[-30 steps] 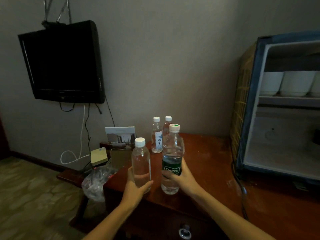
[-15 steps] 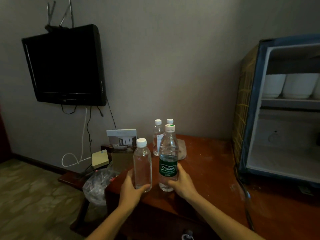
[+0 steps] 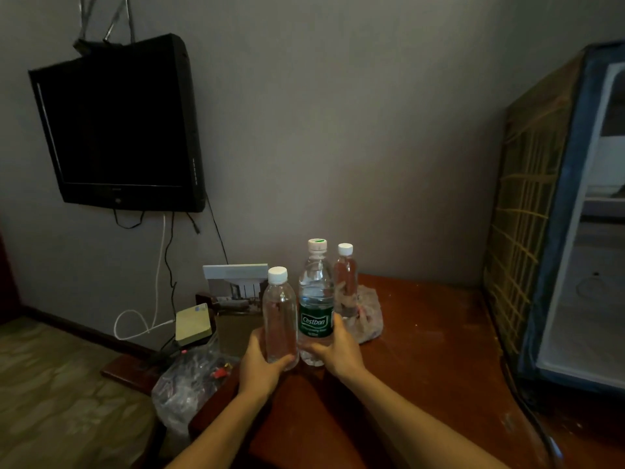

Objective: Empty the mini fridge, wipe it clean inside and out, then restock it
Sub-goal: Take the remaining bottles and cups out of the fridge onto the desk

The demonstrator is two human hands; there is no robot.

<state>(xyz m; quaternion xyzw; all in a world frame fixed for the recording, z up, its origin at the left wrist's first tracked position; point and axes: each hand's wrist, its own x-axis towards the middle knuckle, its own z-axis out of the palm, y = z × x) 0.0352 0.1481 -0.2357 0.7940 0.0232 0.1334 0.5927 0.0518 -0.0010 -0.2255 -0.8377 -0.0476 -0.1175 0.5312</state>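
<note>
My left hand (image 3: 262,363) grips the lower part of a clear unlabelled water bottle (image 3: 279,313) with a white cap. Beside it, my right hand (image 3: 340,350) holds a taller bottle with a green label (image 3: 316,299). Both bottles stand upright, side by side, near the front left of the red-brown wooden table (image 3: 422,333). Behind them stands a third small bottle (image 3: 345,279). The open mini fridge (image 3: 554,231) sits on the table at the right, its white interior partly cut off by the frame edge.
A crumpled plastic bag (image 3: 367,316) lies behind the bottles. A black TV (image 3: 118,126) hangs on the wall at left, with cables below. A picture card (image 3: 233,286), a small yellowish box (image 3: 194,323) and a clear bag (image 3: 189,387) sit left of the table. A black cord (image 3: 527,418) runs along the fridge's front.
Both hands have moved the two bottles further back and closer together, and set them upright on the table. The view has turned left, so less of the fridge shows.
</note>
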